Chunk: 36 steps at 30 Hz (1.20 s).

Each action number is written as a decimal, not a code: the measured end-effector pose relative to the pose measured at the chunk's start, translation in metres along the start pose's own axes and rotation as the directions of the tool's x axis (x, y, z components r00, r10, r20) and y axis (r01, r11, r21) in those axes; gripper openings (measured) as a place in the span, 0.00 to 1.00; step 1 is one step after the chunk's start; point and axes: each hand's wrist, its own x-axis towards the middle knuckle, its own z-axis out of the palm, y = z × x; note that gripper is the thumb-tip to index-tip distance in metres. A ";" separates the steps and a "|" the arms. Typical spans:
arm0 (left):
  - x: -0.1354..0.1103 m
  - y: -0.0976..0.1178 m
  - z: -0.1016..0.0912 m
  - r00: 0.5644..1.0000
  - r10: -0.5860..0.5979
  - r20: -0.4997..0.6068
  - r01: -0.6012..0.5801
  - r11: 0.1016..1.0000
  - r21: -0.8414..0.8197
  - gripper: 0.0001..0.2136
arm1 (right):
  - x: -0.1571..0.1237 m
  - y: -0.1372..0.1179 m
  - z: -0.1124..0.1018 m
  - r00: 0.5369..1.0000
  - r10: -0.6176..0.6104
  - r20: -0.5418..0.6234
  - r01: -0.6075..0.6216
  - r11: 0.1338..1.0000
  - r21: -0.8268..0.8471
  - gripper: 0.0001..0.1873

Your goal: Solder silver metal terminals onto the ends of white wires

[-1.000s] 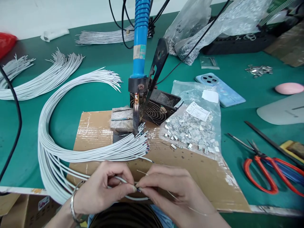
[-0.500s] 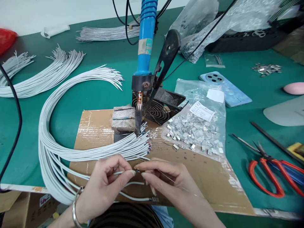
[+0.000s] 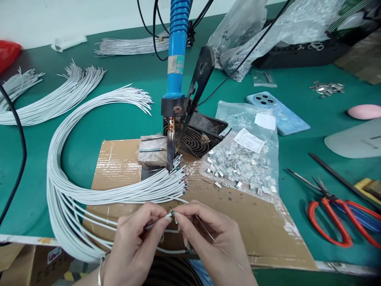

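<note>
Raised since the last view, the left hand (image 3: pixel 136 242) clamps a white wire (image 3: pixel 156 223) lying roughly crosswise, its dark tip pointing right, to the pinched right hand (image 3: pixel 211 238), nearer and just touching it.

Soldering iron (image 3: pixel 170 141) just beyond wire ends (image 3: pixel 181 176)

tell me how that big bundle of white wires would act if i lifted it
The bundle of white insulated wires will probably feel floppy yet springy: it lies in a loose, open arc that holds its curve. It is likely light for its size, being thin strands. No tie shows on it, so strands would probably slip apart and trail.
</note>
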 end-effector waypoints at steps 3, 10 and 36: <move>-0.003 0.001 0.008 0.999 -0.014 -0.043 0.013 0.999 -0.035 0.10 | -0.003 0.005 0.009 0.996 0.027 -0.086 -0.021 0.998 0.064 0.11; -0.004 0.003 0.014 0.974 -0.226 -0.009 0.208 0.909 -0.361 0.12 | -0.008 0.027 0.029 0.928 -0.279 -0.246 0.260 0.960 -0.104 0.06; 0.019 0.008 0.007 0.956 -0.293 0.032 0.272 0.833 -0.482 0.11 | -0.002 0.009 0.008 0.912 -0.357 -0.200 0.342 0.933 -0.110 0.08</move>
